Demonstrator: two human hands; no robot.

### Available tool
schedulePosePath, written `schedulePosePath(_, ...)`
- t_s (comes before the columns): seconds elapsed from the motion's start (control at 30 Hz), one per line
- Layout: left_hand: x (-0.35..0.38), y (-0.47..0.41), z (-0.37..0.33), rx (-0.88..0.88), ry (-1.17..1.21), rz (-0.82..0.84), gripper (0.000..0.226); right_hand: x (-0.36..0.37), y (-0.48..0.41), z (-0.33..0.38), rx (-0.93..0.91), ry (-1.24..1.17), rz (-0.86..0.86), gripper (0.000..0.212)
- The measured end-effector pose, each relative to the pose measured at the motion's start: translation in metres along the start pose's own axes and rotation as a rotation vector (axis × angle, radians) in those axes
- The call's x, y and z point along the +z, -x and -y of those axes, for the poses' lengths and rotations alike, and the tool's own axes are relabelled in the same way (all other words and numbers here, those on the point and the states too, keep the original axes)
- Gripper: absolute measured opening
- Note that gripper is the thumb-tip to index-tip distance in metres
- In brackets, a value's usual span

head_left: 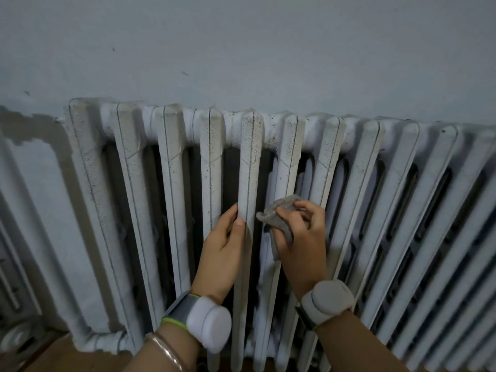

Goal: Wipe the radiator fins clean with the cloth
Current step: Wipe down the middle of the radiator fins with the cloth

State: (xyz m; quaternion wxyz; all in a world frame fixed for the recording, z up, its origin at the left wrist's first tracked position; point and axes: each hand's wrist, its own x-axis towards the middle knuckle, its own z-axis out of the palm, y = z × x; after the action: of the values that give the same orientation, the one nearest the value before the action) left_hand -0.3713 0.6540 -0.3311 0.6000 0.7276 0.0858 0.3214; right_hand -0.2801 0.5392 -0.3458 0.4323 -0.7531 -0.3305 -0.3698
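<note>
A white cast-iron radiator (171,183) with speckled, dusty fins runs along the wall. My right hand (303,237) grips a crumpled grey cloth (279,213) and holds it against a fin just right of the centre, about halfway down. My left hand (222,245) holds the neighbouring central fin (248,170), with the thumb on its front edge and the fingers reaching into the gap on its left. Both wrists carry white band-mounted devices.
A pale blue wall (241,49) rises above the radiator. A white pipe (102,339) loops from the radiator's lower left corner. Brown floor (61,355) shows at the bottom left. More fins (429,210) stretch away to the right.
</note>
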Motion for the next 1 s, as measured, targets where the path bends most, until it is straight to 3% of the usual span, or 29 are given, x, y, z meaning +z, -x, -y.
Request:
schedulePosePath(0.23, 0.002, 0.002, -0.009, -0.020, 0.003, 0.007, 0.044, 0.004, 0.019, -0.019, -0.019, -0.053, 0.141, 0.037)
schedulePosePath(0.37, 0.005, 0.002, -0.010, -0.063, 0.002, 0.007, 0.042, -0.001, 0.024, -0.029, -0.114, -0.016, 0.180, 0.031)
schedulePosePath(0.53, 0.008, -0.006, -0.013, -0.134, 0.020, -0.060, 0.041, -0.028, -0.001, -0.003, -0.214, -0.101, 0.016, 0.026)
schedulePosePath(0.77, 0.013, -0.006, -0.015, -0.130, 0.091, -0.100, 0.039, -0.043, -0.056, 0.038, -0.161, -0.166, -0.265, 0.032)
schedulePosePath(0.87, 0.013, -0.005, -0.012, -0.130, 0.139, -0.102, 0.029, -0.034, -0.065, 0.039, -0.156, -0.168, -0.268, 0.030)
schedulePosePath(1.0, 0.012, -0.006, -0.012, -0.126, 0.180, -0.094, 0.032, -0.019, -0.051, 0.024, -0.189, -0.091, -0.190, 0.027)
